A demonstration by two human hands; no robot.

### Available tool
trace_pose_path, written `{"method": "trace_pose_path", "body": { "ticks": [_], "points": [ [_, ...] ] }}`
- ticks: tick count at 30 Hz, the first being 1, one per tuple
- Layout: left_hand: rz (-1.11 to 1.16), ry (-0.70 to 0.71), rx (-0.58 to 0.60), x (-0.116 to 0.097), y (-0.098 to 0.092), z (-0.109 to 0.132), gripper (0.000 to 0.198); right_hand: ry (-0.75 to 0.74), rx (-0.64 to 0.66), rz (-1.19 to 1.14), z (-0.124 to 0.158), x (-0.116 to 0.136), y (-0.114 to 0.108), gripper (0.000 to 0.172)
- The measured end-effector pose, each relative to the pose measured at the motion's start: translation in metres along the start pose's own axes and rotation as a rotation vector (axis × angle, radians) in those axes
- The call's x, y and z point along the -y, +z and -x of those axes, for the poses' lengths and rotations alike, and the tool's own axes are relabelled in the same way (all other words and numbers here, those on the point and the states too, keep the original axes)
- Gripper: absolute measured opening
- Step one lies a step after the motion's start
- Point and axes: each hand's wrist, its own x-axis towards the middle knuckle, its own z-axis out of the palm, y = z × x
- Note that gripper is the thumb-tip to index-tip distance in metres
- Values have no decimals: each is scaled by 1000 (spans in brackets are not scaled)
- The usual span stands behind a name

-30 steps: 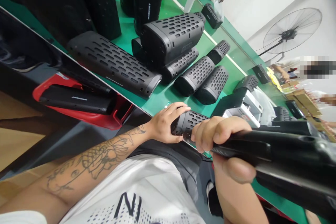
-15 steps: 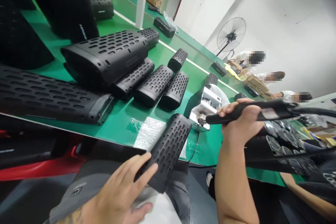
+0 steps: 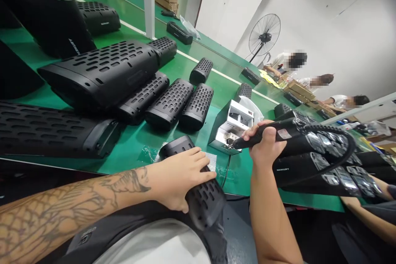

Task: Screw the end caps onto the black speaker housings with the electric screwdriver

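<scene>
My left hand (image 3: 188, 179) lies over a black slotted case (image 3: 207, 202), its fingers wrapped across the top. The case rests at the table's near edge, partly above my lap, its middle hidden under the hand. In my right hand (image 3: 266, 144) is a black electric screwdriver (image 3: 280, 130), gripped round its body with the cord trailing to the right. Its tip is at the front of a small white screw feeder (image 3: 232, 128). Whether a screw sits on the tip is too small to tell.
More slotted cases (image 3: 169, 101) stand on the green table (image 3: 130, 148), several stacked at left. Black cases with shiny ends (image 3: 334, 169) are grouped at right. A clear plastic sheet (image 3: 212, 161) lies beneath the held case. Co-workers (image 3: 283, 62) sit farther back, near a fan (image 3: 264, 35).
My left hand has moved up and right onto the case, which now tilts the other way. The screwdriver tip stays at the screw feeder. The view has shifted slightly.
</scene>
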Motion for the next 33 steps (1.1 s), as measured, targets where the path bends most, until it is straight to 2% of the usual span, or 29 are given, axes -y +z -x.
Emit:
{"method": "trace_pose_path", "body": {
  "ticks": [4,6,8,10,14,19,33],
  "points": [
    [-153,-309,-99,6,6,-9,112,-41,11,-71,5,39,-7,51],
    [-202,-452,-117,7,7,-9,105,-55,87,-126,13,64,-9,52],
    [-199,-527,-103,8,7,-9,104,-4,170,-152,24,84,-5,52],
    [-169,-551,-91,10,6,-9,106,93,236,-146,35,93,2,51],
    [-140,-569,-85,11,4,-11,107,134,309,-215,47,79,17,50],
    [-149,-568,-76,9,4,-10,106,128,405,-220,43,54,25,48],
    [-146,-559,-34,6,1,-12,99,224,518,-254,48,41,28,36]
  ]
}}
